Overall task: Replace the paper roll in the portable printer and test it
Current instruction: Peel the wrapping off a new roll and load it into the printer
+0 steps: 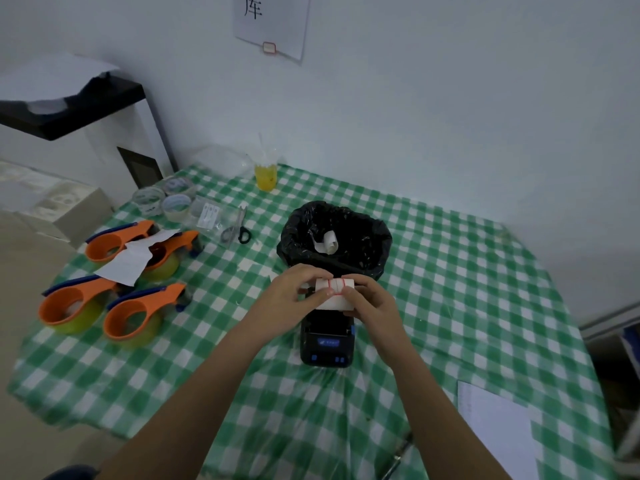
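Observation:
A small black portable printer (326, 344) with blue buttons lies on the green checked tablecloth, its paper bay open towards the far side. Just above that bay I hold a white label roll (335, 293) with red-outlined labels. My left hand (298, 295) grips the roll's left end, thumb on the label surface. My right hand (370, 303) grips its right end. A used curl of white paper (326, 242) lies inside the black-lined bin (377, 237) behind the printer.
Several orange tape dispensers (114, 296) and a loose paper sheet (130, 259) lie at the left. Scissors (237, 226), tape rolls (162, 199) and a yellow drink cup (266, 174) stand at the back. A white sheet (498, 427) lies at the front right.

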A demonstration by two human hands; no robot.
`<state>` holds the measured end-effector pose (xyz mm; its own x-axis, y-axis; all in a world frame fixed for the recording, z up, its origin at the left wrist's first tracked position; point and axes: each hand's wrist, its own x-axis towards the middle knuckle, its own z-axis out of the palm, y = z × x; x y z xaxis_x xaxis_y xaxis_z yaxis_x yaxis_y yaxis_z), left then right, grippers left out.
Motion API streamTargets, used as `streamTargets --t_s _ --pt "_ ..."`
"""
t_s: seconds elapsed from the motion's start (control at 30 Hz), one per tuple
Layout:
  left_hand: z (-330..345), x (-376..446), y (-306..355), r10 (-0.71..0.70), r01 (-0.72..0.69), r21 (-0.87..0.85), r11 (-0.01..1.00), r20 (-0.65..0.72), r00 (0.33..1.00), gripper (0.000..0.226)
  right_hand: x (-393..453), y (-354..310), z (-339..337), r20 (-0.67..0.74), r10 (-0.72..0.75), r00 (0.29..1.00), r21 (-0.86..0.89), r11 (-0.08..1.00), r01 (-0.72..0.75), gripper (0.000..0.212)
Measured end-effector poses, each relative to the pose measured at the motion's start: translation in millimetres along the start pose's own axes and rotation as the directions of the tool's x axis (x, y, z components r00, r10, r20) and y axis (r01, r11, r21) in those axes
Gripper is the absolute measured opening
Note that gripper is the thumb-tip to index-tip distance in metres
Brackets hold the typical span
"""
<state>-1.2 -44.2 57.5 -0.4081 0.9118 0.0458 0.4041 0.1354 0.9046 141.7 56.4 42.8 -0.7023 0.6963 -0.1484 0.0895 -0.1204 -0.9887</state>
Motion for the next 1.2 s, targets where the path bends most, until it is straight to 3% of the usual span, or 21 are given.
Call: streamTargets --t_s 0.27,0.63,0.8,0.93,1.2 --pt "-2 1 10 0.004 -0.004 0.045 0.999 0.007 1.000 0.026 -3 -9 -3 0.021 -0.043 0.999 0.028 0.999 0.043 0.026" --pt "-12 2 19 0.158 -0.193 0.408 0.892 0.118 0.980 0.038 -3 -14 -1 -0.022 -0.048 0.999 0.015 0.999 0.048 0.021" --pt "-13 0 27 0.213 -0.224 0.394 0.891 0.072 0.974 0.030 -5 -22 -1 -0.031 -0.063 0.998 -0.003 0.998 0.063 0.018" --pt "-11 -2 33 0.181 -0.177 0.419 0.890 0.031 0.983 0.021 -7 -28 1 -0.077 -0.071 0.994 -0.005 0.997 0.071 0.017" --pt "-9 0 32 0.219 -0.187 0.536 0.824 0.003 0.976 0.026 -10 -36 6 -0.133 -0.094 0.987 -0.025 0.996 0.091 0.015"
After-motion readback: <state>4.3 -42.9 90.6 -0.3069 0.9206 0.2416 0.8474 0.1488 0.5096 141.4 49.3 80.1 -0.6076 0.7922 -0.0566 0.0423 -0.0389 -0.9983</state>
